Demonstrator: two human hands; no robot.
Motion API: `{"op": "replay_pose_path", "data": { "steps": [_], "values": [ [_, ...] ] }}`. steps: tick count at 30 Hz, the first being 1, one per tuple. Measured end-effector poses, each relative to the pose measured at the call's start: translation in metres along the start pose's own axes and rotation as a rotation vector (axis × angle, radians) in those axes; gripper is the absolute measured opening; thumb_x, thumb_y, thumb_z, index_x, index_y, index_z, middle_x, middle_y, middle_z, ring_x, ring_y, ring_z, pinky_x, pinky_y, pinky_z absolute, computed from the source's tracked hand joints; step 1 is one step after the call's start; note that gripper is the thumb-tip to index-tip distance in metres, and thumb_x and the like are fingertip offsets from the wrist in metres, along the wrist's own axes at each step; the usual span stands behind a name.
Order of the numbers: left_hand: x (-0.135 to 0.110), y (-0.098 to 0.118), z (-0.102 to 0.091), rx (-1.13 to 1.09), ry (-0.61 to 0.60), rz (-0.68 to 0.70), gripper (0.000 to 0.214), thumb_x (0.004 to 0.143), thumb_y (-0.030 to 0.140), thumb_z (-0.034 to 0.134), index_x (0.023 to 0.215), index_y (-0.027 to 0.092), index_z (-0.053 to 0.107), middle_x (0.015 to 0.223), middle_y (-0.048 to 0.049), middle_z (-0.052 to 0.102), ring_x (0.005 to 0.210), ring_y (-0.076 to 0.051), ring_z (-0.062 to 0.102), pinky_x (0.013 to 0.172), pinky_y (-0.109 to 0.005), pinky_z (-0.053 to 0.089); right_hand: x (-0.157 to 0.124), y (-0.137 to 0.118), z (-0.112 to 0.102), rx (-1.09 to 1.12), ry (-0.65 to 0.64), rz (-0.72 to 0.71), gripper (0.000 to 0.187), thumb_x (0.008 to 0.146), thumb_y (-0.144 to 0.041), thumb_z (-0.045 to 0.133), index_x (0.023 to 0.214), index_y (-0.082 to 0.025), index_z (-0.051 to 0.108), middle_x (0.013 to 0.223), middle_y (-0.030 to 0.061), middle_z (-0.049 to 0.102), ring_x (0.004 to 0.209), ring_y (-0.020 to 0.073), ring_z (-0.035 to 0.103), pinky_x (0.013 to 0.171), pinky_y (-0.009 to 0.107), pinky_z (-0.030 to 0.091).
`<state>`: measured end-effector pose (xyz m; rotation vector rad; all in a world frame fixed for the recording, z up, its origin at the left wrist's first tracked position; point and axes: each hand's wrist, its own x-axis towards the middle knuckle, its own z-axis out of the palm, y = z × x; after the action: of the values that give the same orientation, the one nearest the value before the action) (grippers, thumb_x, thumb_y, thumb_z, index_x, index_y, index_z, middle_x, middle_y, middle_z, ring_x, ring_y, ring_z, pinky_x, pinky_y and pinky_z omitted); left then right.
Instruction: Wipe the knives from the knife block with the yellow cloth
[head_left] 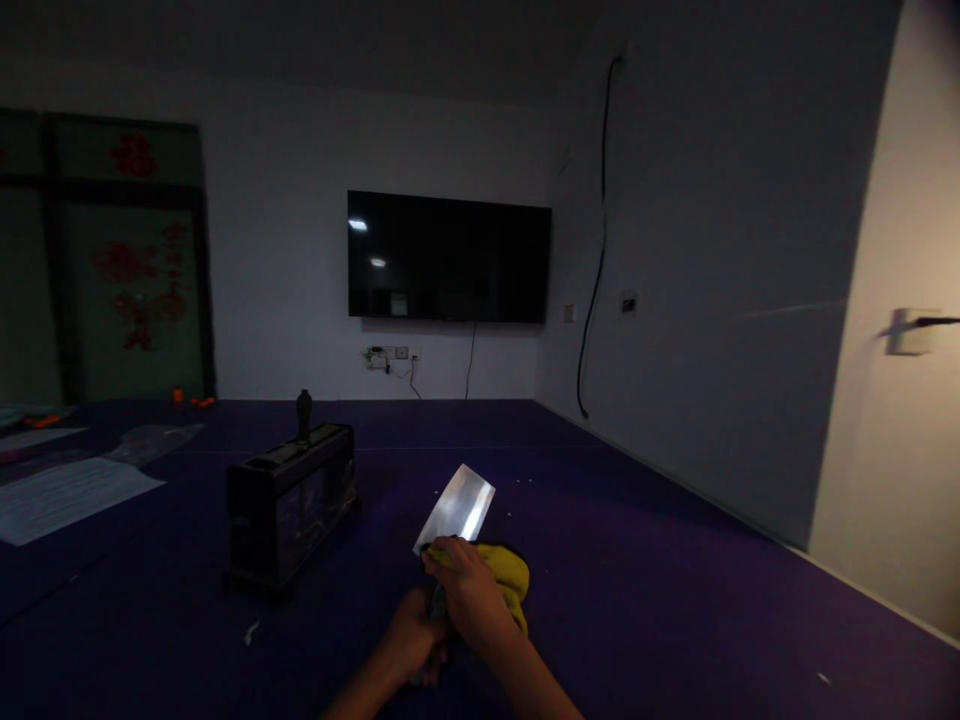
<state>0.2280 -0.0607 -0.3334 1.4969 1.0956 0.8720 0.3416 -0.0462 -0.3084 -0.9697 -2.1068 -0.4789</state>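
A broad shiny cleaver blade (459, 508) points up and away from me over the dark blue floor. My left hand (414, 635) is closed low around what looks like the cleaver's handle. My right hand (466, 590) is closed on a yellow cloth (508, 574) and presses it against the base of the blade. A dark knife block (289, 505) stands just to the left, with one black handle (303, 413) sticking up from its top.
White and clear plastic sheets (71, 490) lie on the floor at the far left. A wall-mounted television (448, 257) hangs ahead, with sockets and cables below it. A glass door with red decorations (135, 265) is at the left. A wall runs along the right.
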Motion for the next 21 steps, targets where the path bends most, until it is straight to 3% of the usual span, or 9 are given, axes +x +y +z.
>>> {"op": "replay_pose_path", "data": {
  "steps": [12,21],
  "values": [
    [-0.001,0.0,-0.001,0.037,-0.056,0.008,0.038,0.063,0.053,0.055,0.071,0.017,0.047,0.04,0.0053,0.047,0.028,-0.01,0.044,0.029,-0.018,0.029,0.0,0.01,-0.003,0.01,0.014,0.029,0.034,0.084,-0.012,0.043,0.11,-0.026,0.06,0.107,0.0044,0.06,0.094,0.0206,0.055,0.081,0.033,0.048],
    [-0.006,0.005,-0.001,0.188,-0.084,-0.059,0.014,0.073,0.025,0.05,0.082,0.017,0.043,0.042,0.0087,0.046,0.028,-0.007,0.041,0.029,-0.015,0.028,-0.002,0.033,-0.014,0.031,0.144,0.186,0.047,0.078,-0.002,0.037,0.112,-0.025,0.06,0.109,0.0076,0.059,0.102,0.0203,0.053,0.088,0.034,0.045]
  ]
}}
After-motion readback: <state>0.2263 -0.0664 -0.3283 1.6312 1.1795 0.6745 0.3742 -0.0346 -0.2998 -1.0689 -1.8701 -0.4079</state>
